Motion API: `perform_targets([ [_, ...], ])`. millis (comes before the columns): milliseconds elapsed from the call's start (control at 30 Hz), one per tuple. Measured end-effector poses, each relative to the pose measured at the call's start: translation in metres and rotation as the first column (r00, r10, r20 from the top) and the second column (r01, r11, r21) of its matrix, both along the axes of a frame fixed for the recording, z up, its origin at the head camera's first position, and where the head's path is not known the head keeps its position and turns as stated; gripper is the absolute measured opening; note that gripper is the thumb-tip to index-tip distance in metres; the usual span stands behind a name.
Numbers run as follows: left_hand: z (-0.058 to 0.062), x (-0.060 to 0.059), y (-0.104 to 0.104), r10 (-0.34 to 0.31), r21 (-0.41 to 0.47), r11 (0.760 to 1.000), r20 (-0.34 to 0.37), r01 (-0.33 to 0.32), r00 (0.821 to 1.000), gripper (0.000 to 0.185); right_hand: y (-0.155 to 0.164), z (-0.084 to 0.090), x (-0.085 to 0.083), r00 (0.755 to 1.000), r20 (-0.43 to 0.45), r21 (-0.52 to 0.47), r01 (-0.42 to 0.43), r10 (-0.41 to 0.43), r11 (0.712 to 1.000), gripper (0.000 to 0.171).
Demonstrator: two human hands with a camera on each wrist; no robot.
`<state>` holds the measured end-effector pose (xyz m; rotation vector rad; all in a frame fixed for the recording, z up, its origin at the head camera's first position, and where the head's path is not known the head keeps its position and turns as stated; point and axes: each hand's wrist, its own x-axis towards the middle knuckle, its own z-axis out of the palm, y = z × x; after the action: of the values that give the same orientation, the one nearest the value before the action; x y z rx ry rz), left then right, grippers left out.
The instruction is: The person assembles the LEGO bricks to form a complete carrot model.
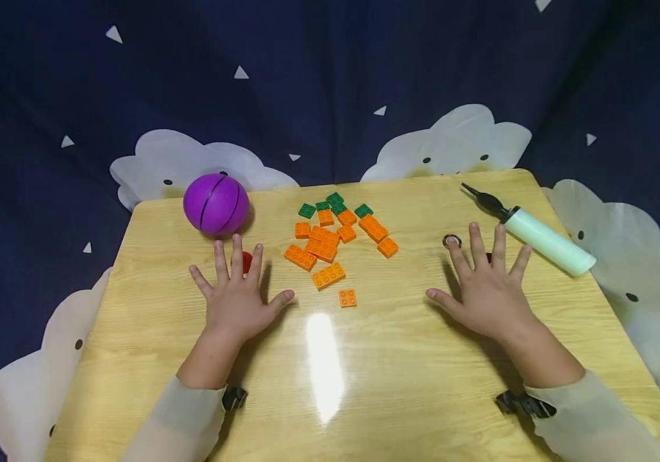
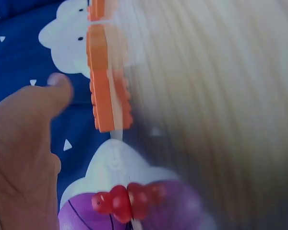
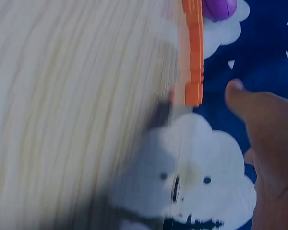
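My left hand (image 1: pixel 237 296) lies flat on the wooden table (image 1: pixel 399 385) with its fingers spread, holding nothing. A small red piece (image 1: pixel 247 261) shows between its fingertips, and a purple ball (image 1: pixel 216 204) sits just beyond. My right hand (image 1: pixel 488 287) also lies flat and spread. A small dark ring (image 1: pixel 452 240) lies at its index fingertip. Between the hands is a loose pile of orange bricks (image 1: pixel 322 248) and green bricks (image 1: pixel 334 204). In the left wrist view I see my thumb (image 2: pixel 33 110), an orange brick (image 2: pixel 105 91), the red piece (image 2: pixel 127 201) and the ball (image 2: pixel 182 211).
A pale green hand pump (image 1: pixel 543 239) with a black nozzle lies at the table's far right corner. A dark blue cloth (image 1: pixel 318 83) with white cloud shapes surrounds the table. The right wrist view shows orange bricks (image 3: pixel 194 52) edge-on and a cloud shape (image 3: pixel 197 177).
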<state>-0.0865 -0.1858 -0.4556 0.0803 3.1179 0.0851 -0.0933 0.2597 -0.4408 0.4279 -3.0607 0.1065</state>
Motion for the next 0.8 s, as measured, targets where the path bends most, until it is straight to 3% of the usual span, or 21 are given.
perform_targets([
  [267, 0.000, 0.003, 0.028, -0.073, 0.131, 0.989, 0.033, 0.068, 0.997, 0.102, -0.040, -0.003, 0.000, 0.984, 0.040, -0.024, -0.174, 0.175, 0.984, 0.086],
  [500, 0.000, 0.006, 0.054, -0.122, 0.235, 0.965, -0.006, 0.120, 0.993, 0.087, -0.077, -0.010, 0.002, 0.967, 0.041, -0.103, -0.248, 0.253, 0.963, 0.080],
  [633, -0.001, 0.007, 0.064, -0.145, 0.312, 0.940, 0.000, 0.138, 0.989, 0.078, -0.094, -0.014, 0.004, 0.962, 0.032, -0.162, -0.261, 0.270, 0.952, 0.075],
  [800, 0.000, 0.006, 0.073, -0.160, 0.432, 0.891, 0.009, 0.140, 0.987, 0.063, -0.111, -0.016, 0.004, 0.961, 0.040, -0.242, -0.257, 0.274, 0.936, 0.067],
])
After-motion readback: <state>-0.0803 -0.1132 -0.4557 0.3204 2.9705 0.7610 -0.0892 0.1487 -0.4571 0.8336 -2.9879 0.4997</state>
